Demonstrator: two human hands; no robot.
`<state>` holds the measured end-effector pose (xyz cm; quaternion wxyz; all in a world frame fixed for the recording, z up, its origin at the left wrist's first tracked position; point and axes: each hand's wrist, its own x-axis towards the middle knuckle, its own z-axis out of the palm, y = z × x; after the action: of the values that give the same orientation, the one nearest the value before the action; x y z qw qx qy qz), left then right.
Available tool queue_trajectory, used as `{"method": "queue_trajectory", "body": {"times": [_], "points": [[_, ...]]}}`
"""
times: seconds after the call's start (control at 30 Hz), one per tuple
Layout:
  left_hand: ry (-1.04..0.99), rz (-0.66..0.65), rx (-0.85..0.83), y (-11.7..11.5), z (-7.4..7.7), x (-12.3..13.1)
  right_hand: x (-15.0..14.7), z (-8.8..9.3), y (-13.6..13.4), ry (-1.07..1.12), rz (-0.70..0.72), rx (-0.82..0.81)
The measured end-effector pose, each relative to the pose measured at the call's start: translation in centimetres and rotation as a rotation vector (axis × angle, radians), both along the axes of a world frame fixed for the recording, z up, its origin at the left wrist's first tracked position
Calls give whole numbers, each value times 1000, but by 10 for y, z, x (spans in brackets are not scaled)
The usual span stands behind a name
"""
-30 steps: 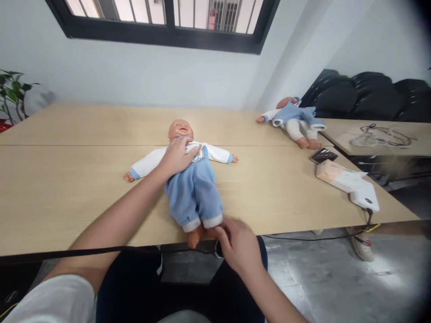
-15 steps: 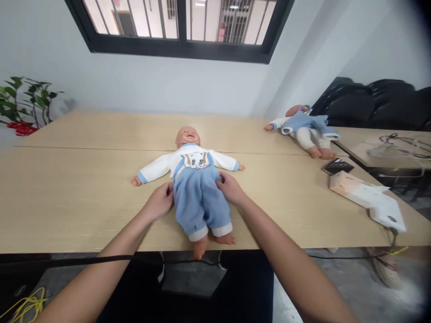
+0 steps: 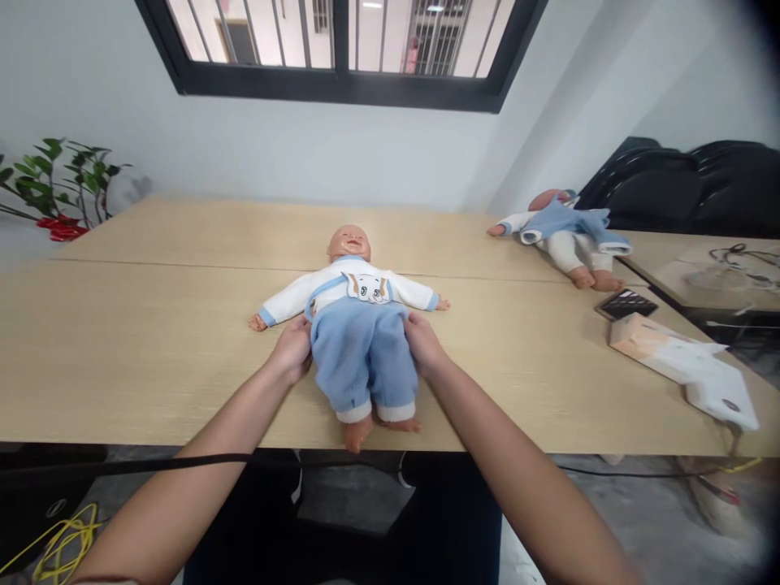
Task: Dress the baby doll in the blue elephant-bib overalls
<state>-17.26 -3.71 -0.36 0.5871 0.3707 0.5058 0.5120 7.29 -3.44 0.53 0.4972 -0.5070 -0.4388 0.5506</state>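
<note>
A baby doll [image 3: 350,244] lies on its back on the table, head toward the wall and arms spread. It wears a white top [image 3: 292,299] with light blue cuffs and blue overalls [image 3: 347,349] with white hems. An animal-face bib is folded across its chest, and a blue strap loops loosely at its left side in the picture. My left hand [image 3: 293,348] is closed at the left waist edge of the overalls. On the opposite side, my right hand [image 3: 422,341] pinches the overalls at the hip. Fingertips of both hands are partly hidden by cloth.
A second doll [image 3: 576,244] with blue clothing lies at the table's back right. Nearby are a dark flat case [image 3: 627,304] and a white box-like device [image 3: 682,361] with a cable. A plant [image 3: 67,183] stands at left. A black cable [image 3: 152,465] crosses below the table's front edge.
Both hands have shifted slightly upward along the overalls' sides. The bib has slid a little on the chest, and the strap at left now stands out as a loop. The view has turned slightly left.
</note>
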Motion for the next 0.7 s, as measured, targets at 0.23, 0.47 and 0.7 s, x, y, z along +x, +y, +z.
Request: {"method": "queue_trajectory", "body": {"times": [0.23,0.47,0.7], "points": [[38,-360,-4,-35,16,-43,30,0,-2,-771,-21,214],[317,-165,51,-31,5,-20,-38,71,0,-1078,211,766],[-8,-21,-13,-24,-1,-4,-99,90,46,-1447,790,668]]}}
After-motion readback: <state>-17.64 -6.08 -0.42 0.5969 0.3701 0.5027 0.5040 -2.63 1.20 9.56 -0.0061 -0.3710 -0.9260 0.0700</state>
